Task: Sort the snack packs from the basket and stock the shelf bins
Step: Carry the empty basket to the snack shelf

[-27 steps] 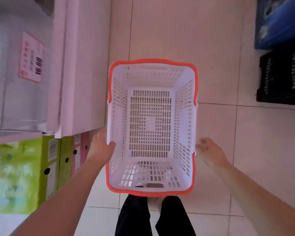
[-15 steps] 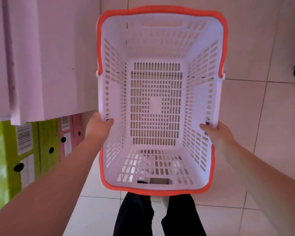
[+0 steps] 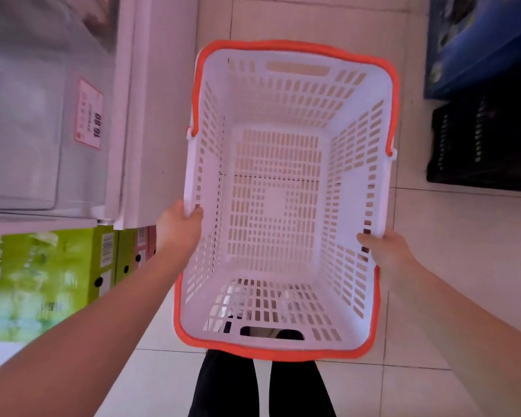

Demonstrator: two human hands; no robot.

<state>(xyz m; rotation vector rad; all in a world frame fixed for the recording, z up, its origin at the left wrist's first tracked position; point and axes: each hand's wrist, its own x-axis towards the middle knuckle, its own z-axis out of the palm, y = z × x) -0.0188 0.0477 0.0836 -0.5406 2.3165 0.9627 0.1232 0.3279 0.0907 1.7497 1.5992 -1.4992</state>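
Observation:
A white slotted basket (image 3: 352,188) with an orange rim and handles hangs in the air in front of me, above the tiled floor. It holds nothing; no snack packs are in view. My left hand (image 3: 179,225) grips its left rim with the thumb inside. My right hand (image 3: 384,249) grips its right rim, fingers curled over the wall. The basket tilts slightly, its far end turned a little to the right.
A white shelf unit (image 3: 151,115) with a pink price tag (image 3: 89,114) stands at the left. Green cartons (image 3: 42,281) sit under it. A blue box (image 3: 487,40) and a black crate (image 3: 484,145) stand at the right. My dark trouser legs (image 3: 262,386) show below the basket.
My right hand has taken hold of the basket's right rim, and both hands have lifted it off the floor. The view now shows the shelf tag and the right-hand crates again.

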